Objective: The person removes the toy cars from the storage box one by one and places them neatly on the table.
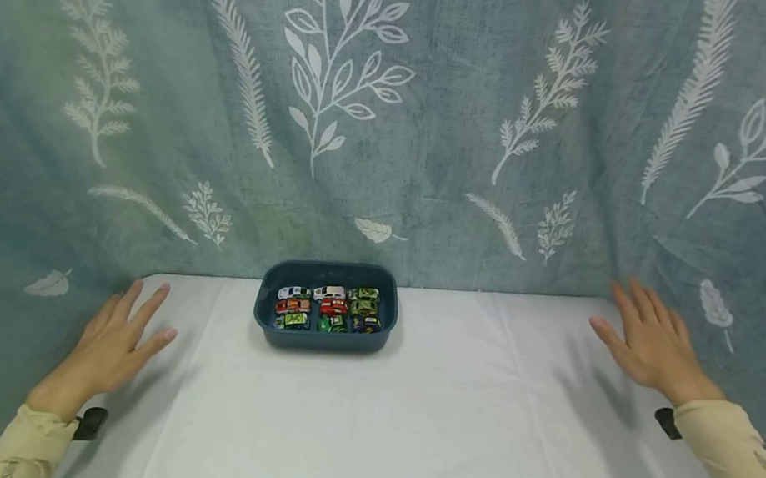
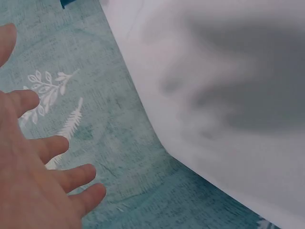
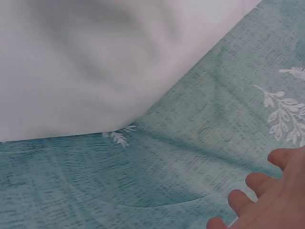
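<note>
In the head view a dark blue bin (image 1: 320, 340) stands at the back of the white-covered table, left of centre. Several small toy cars (image 1: 333, 307) lie in it in rows, among them white, red, orange, green and dark blue ones. My left hand (image 1: 114, 346) hovers over the table's left edge with fingers spread, holding nothing. Over the back right corner my right hand (image 1: 650, 343) is held out the same way, also bare. Both hands are well apart from the bin. The left wrist view shows the left palm (image 2: 28, 167); the right wrist view shows part of the right hand (image 3: 271, 195).
A white cloth (image 1: 441, 435) covers the table, with the hands' shadows on it. Behind and at both sides hangs a blue-green curtain (image 1: 449, 115) printed with white leaves. Dark wrist devices (image 1: 90, 423) sit under the sleeves.
</note>
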Tool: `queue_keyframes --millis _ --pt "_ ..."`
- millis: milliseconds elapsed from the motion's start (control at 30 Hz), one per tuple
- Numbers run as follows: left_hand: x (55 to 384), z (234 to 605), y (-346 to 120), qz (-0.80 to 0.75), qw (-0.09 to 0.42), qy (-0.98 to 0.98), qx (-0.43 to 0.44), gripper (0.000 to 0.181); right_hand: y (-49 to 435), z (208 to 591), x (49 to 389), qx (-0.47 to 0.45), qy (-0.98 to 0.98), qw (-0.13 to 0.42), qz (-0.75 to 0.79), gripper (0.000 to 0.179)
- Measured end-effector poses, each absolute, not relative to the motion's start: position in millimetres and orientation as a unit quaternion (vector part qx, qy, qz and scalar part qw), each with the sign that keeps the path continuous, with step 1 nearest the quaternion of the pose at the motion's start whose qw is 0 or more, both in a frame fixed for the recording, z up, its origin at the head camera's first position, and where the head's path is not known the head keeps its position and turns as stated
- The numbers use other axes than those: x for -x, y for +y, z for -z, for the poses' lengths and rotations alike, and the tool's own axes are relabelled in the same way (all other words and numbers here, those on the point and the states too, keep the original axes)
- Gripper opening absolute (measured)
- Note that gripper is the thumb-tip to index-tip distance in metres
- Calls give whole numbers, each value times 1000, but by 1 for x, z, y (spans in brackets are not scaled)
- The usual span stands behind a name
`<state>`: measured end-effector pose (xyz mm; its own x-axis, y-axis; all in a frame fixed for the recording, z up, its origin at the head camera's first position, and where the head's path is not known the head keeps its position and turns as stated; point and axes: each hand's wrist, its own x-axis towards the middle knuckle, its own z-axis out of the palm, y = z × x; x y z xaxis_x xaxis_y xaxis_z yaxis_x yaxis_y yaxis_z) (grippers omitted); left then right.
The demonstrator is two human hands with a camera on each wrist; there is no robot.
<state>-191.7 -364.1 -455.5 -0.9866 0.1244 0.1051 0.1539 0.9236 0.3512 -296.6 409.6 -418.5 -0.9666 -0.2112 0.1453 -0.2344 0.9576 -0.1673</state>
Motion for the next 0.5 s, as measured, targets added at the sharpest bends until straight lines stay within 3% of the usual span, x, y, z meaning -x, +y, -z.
queue_keyframes --millis 267,500 --pt "198 446 -347 192 72 -974 94 77 383 406 306 -130 -985 66 -87 83" --pt "226 462 -323 240 85 -961 111 77 339 399 320 -159 -977 87 -110 76"
